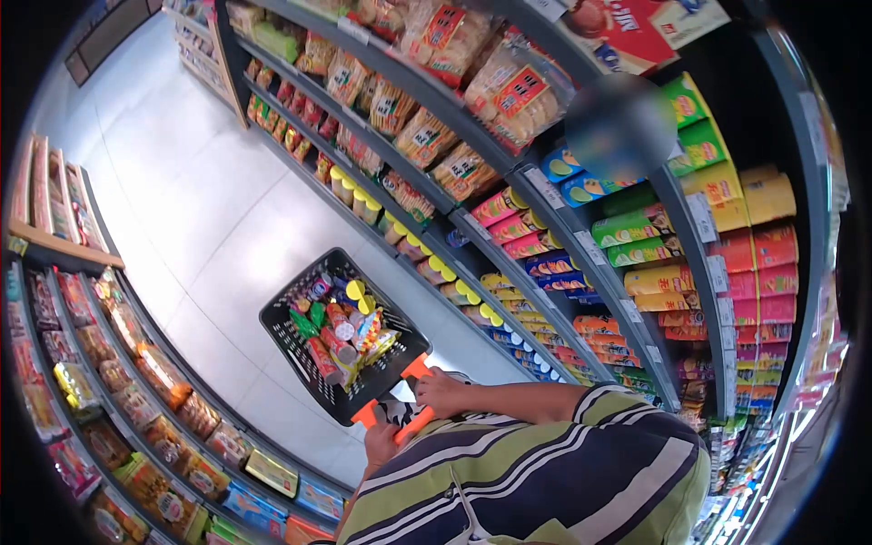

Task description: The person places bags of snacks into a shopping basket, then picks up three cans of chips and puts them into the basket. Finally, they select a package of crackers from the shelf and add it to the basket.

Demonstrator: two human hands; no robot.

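A black mesh shopping cart point(289, 338) stands in the aisle just ahead of me, filled with several snack packs and tubes point(343, 329). Its orange handle point(365, 414) is at the near end. My left hand point(381, 444) is closed around the lower part of this handle. My right hand point(440, 392) curls over the upper end of the handle, its bare forearm running back to my striped shirt point(545, 472). A black-and-white patterned patch between the two hands is too small to identify.
Shelves of crackers, chip tubes and boxed snacks point(509, 227) line the right side of the aisle. Shelves of bagged snacks point(136, 400) line the left side. The pale tiled floor point(191, 182) runs ahead beyond the cart.
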